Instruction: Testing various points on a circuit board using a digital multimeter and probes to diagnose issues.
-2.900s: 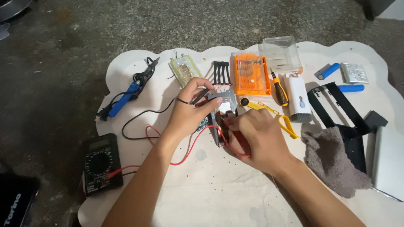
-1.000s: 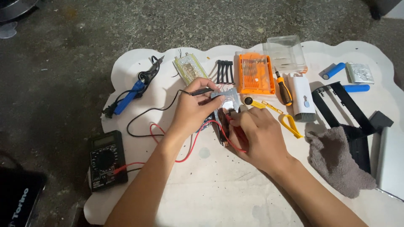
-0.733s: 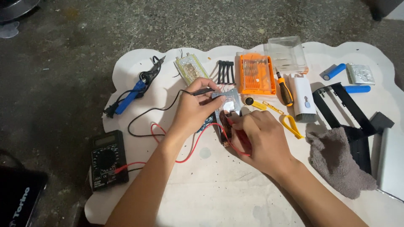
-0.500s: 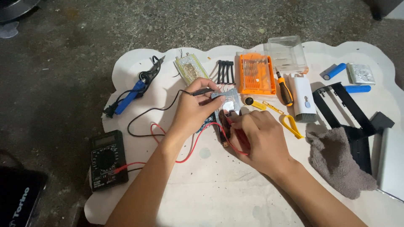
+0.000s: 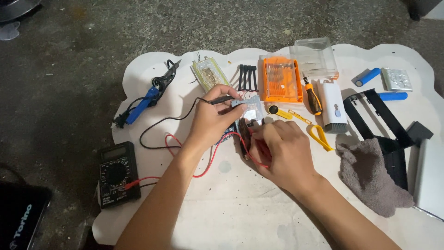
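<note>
Item, as I saw it: left hand [image 5: 210, 122] pinched black probe [image 5: 221, 99]; right hand [image 5: 282, 153] pinched red probe [image 5: 249, 134], both on silver battery pack [image 5: 252, 110], mid-tabletop [image 5: 222, 208]. Risk: slipping tips could short contacts.

A white scallop-edged board [image 5: 240, 208] sits on the dark floor [image 5: 69, 55], and at its left edge there's a black multimeter [image 5: 115, 173] with a blue soldering iron [image 5: 145, 99] nearer the far left corner. Along the far edge lie an orange bit case [image 5: 281, 79] and a clear box [image 5: 317, 58]; toward the right edge, a grey cloth [image 5: 372, 178] and blue battery cells [image 5: 368, 76].
</note>
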